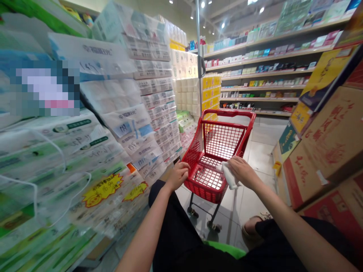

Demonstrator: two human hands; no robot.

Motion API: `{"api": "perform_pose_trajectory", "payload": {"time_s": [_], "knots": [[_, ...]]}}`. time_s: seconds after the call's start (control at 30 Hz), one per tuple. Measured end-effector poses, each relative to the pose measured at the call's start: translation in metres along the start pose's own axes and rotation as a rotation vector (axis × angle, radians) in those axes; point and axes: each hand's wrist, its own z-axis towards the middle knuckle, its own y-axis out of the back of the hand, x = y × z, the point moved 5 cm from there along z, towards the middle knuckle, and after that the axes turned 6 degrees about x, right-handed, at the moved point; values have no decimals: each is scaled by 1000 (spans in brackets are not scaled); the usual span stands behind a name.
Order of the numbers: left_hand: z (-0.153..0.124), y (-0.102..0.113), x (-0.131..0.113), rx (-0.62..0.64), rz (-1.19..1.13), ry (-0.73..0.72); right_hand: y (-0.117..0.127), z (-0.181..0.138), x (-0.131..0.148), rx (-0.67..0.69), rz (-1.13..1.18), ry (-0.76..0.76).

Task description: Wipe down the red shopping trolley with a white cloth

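Note:
A small red shopping cart (219, 138) with a grid-walled plastic basket stands in front of my knees, its handle at the far end. My left hand (178, 175) is closed at the near left corner of the basket, fingers curled over the rim. On the opposite side, my right hand (241, 170) presses a crumpled white cloth (231, 177) against the basket's right rim. The cloth hangs partly below my fingers. Through the grid the basket floor shows, with pale floor tiles beneath it.
Wrapped tissue packs (153, 75) rise in tall stacks on the left, with a white cable (64, 151) across the nearer ones. Cardboard boxes (329, 143) line the right side. Behind the cart are a metal pole (199, 56) and stocked shelves (255, 85).

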Motion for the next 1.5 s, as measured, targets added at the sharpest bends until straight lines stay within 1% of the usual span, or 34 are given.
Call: {"api": "perform_pose_trajectory", "payload": {"time_s": [0.1,0.2,0.37,0.47,0.57,0.73,0.87,0.97,1.13,1.27,1.37,1.5], "knots": [[2,-1,4,-14,59,28,-3,-1,20,-31,-15,-16],[2,-1,3,-26,102,40,-4,-7,47,-26,-36,9],[2,-2,-6,-73,159,73,-6,-27,99,-7,-63,89],[3,-9,-16,-82,218,110,-11,-40,114,-40,-104,91],[5,-18,-32,-97,271,132,-11,-49,108,-69,-159,47],[11,-33,-66,-129,294,156,-6,-54,90,-45,-212,-43],[13,-40,-86,-146,269,155,-5,-50,91,-25,-232,-106],[11,-44,-94,-148,231,153,-11,-42,99,-34,-234,-123],[7,-51,-104,-167,137,150,-31,-27,114,-70,-215,-106],[5,-53,-114,-168,90,128,-39,-26,114,-73,-182,-97],[4,-52,-122,-132,100,61,-33,-34,107,-34,-129,-43],[4,-50,-129,-70,127,-47,-13,-52,88,-12,-38,-7]]}}
